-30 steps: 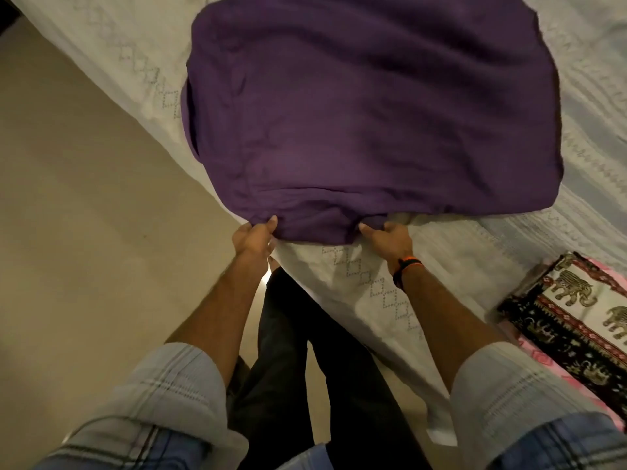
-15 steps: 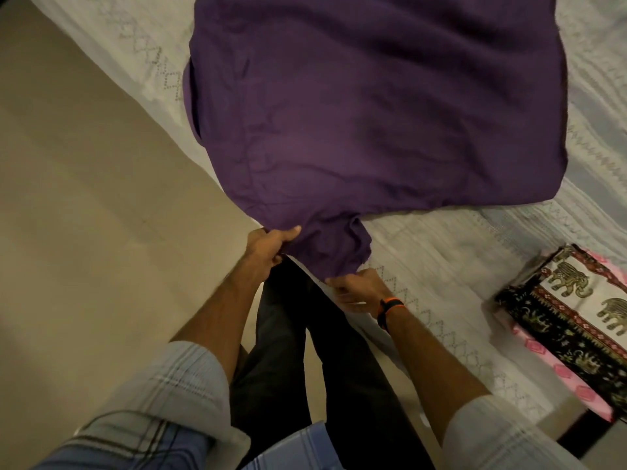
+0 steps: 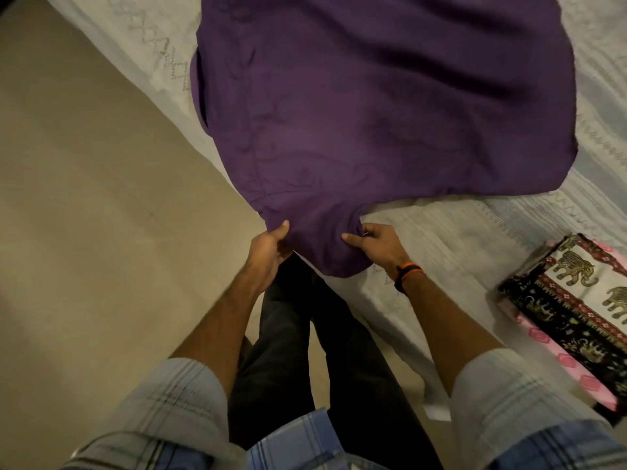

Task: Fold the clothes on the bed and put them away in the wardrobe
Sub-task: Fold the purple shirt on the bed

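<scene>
A large purple garment (image 3: 380,110) lies spread over the bed (image 3: 458,239), its near end hanging a little over the bed's edge. My left hand (image 3: 268,249) grips the left side of that near end, thumb on top. My right hand (image 3: 376,245) grips the right side of the same end, fingers curled into the cloth, a black and orange band on the wrist. Both hands are close together at the bed's edge.
A folded cloth with an elephant print (image 3: 576,300) lies on a pink cloth (image 3: 556,354) at the right of the bed. Beige floor (image 3: 84,215) runs along the left. My dark trouser legs (image 3: 305,351) stand against the bed.
The garment's near end has been drawn toward me over the bed's edge. My right hand dropped low half a second ago and has come back up onto the cloth's right side.
</scene>
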